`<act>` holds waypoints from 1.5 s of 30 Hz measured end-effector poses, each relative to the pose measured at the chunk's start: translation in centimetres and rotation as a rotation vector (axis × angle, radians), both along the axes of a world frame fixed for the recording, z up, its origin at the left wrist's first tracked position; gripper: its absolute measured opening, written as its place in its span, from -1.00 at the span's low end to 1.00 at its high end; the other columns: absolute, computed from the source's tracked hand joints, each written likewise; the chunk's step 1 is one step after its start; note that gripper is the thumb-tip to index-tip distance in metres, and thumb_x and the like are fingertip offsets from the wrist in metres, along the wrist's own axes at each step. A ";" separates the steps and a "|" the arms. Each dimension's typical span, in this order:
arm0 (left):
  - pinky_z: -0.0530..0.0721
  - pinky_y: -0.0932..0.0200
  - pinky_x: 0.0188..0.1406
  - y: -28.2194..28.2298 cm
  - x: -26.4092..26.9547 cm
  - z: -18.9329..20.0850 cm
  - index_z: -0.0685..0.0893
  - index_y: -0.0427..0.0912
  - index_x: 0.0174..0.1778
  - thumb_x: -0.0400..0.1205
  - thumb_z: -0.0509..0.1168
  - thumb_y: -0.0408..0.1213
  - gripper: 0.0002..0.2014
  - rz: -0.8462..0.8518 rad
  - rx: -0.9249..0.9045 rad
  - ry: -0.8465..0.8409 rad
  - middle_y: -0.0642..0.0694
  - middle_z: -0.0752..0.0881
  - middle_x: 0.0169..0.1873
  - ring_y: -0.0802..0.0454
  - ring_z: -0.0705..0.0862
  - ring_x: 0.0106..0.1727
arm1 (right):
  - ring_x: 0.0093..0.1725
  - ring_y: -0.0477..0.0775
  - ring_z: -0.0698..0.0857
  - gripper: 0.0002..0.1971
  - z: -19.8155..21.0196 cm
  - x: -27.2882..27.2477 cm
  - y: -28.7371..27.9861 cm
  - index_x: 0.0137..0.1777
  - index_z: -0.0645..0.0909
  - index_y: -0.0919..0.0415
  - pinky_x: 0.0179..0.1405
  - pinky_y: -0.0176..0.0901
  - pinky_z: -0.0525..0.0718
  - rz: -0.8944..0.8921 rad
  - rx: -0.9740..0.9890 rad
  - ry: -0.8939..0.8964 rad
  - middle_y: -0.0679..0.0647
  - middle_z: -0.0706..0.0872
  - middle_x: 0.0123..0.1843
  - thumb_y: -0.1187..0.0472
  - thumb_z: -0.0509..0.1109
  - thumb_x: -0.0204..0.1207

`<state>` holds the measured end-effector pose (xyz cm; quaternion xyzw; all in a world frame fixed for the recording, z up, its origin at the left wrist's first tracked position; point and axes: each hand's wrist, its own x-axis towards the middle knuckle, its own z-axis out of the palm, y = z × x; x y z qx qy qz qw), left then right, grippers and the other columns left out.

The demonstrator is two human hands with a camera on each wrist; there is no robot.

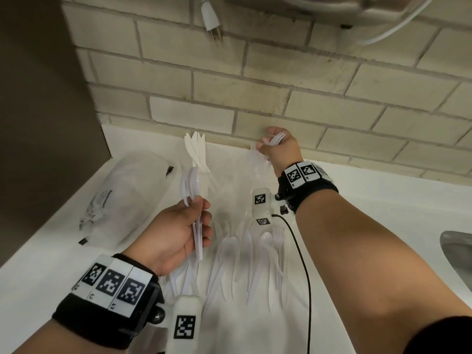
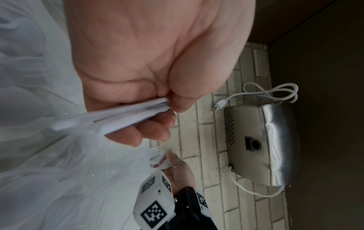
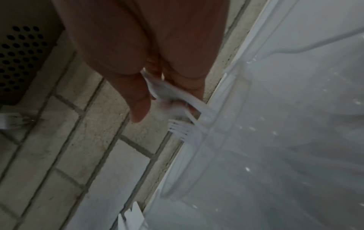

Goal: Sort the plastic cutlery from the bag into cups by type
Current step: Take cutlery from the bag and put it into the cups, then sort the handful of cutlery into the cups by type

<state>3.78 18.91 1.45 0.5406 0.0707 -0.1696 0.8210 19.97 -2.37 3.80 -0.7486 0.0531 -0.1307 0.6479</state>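
Observation:
My left hand (image 1: 201, 221) grips a bunch of white plastic spoons (image 1: 191, 185) by their handles (image 2: 126, 115), bowls up, over the counter. My right hand (image 1: 270, 145) is near the tiled wall and pinches a few white forks (image 1: 277, 137), blurred in the right wrist view, above a clear cup (image 3: 236, 96). One fork (image 3: 181, 130) stands in that cup, tines up. White knives (image 1: 195, 149) stand in another clear cup on the left by the wall. Several loose spoons and forks (image 1: 250, 259) lie on the white counter between my forearms.
A crumpled clear plastic bag (image 1: 122, 195) lies at the left by a dark panel. A steel sink (image 1: 457, 251) is at the right edge. A silver appliance (image 2: 262, 144) and its white plug (image 1: 212, 19) hang on the tiled wall above.

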 end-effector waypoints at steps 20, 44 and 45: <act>0.33 0.25 -0.59 -3.5 -2.5 1.9 0.52 -0.20 0.00 0.61 0.24 0.00 -0.70 -0.473 -0.172 -0.041 -0.05 0.43 -0.45 0.14 0.29 -0.59 | -0.39 0.08 0.61 -0.62 4.9 -16.0 1.6 0.42 0.42 -0.08 -0.49 -0.43 0.51 0.701 -0.365 0.074 0.07 0.63 -0.06 0.15 0.33 0.64; 0.57 0.33 -0.31 -1.2 -1.7 -1.5 0.55 0.03 0.31 0.63 0.28 -0.23 -0.68 -0.372 1.147 -0.207 0.02 0.55 0.11 0.07 0.61 -0.03 | -0.03 0.28 0.62 -0.70 4.7 -7.6 -8.5 0.20 0.50 0.21 -0.21 -0.06 0.48 -0.056 -1.286 0.197 0.22 0.54 0.05 0.49 0.13 0.57; 0.56 0.37 -0.31 -1.5 -1.7 -1.7 0.54 0.03 0.35 0.62 0.30 -0.22 -0.65 -0.440 1.188 -0.225 0.04 0.54 0.11 0.08 0.60 -0.01 | 0.04 0.29 0.65 -0.68 4.4 -7.4 -8.3 0.28 0.49 0.16 -0.19 -0.05 0.53 -0.023 -1.275 0.252 0.24 0.60 0.12 0.45 0.16 0.60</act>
